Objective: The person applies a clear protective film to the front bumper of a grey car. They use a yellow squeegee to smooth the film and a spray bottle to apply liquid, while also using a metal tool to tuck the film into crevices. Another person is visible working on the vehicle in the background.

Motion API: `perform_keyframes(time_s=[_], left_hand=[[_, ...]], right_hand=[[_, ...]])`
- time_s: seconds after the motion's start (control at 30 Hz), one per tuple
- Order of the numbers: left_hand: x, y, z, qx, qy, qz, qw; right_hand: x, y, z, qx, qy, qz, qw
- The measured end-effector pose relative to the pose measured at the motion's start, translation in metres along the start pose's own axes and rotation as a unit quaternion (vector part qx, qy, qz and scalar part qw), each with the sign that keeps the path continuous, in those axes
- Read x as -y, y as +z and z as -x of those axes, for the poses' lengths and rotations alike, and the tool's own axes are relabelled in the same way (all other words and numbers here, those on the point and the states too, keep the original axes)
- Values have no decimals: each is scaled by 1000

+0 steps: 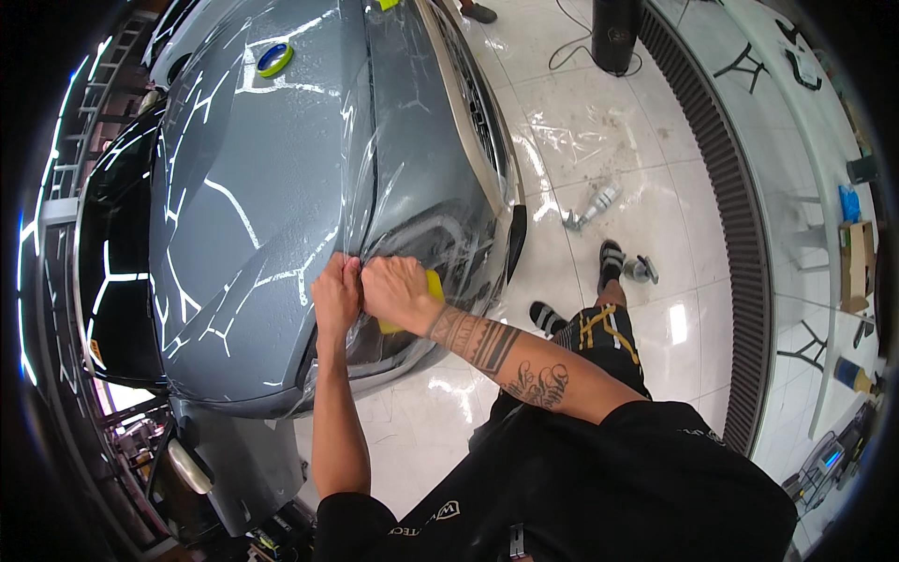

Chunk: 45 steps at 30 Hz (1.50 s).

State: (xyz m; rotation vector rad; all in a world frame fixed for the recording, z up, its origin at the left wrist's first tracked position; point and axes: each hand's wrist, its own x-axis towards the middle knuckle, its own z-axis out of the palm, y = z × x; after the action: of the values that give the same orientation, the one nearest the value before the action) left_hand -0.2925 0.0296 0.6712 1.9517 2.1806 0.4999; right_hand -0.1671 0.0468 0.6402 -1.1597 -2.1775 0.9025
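A pale tiled floor was spread beneath it all, and on it was parked the grey car, its glossy hood streaked with reflected light. Over the hood and front end was draped the clear film, creased and bunched toward the near front corner: here was the centre of play! Right there, at the dark seam along the hood's front edge, both hands were brought together, all but touching. The left hand was set on the hood side, its fingers closed; the right hand was crossed in beside it, its fingers curled into a fist. Whether film was pinched inside either could not be told. The step in hand was judged to be the working of the film at the seam; for the next move, even tension and steady fingers seemed to be called for, lest the sheet be creased further. Well apart on the floor, a spray bottle was seen lying. Beneath the right hand a yellow card was glimpsed, whether gripped or merely covered being impossible to tell. Smallest in view, a green-and-blue tape roll was perched on the hood's far side.
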Motion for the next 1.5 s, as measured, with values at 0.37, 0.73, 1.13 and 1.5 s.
perform_keyframes(time_s=[0.37,0.73,1.13,1.5], left_hand=[[-33,11,-40,-33,68,-19,997],[-60,27,-110,-105,15,-40,994],[-59,22,-100,-126,33,-123,984],[-61,35,-90,-140,33,-289,946]], right_hand=[[-10,20,19,-49,-86,2,995],[-8,-10,21,-25,-127,-22,991],[-10,-14,20,-22,-178,-47,983],[-16,15,25,-71,-263,17,962]])
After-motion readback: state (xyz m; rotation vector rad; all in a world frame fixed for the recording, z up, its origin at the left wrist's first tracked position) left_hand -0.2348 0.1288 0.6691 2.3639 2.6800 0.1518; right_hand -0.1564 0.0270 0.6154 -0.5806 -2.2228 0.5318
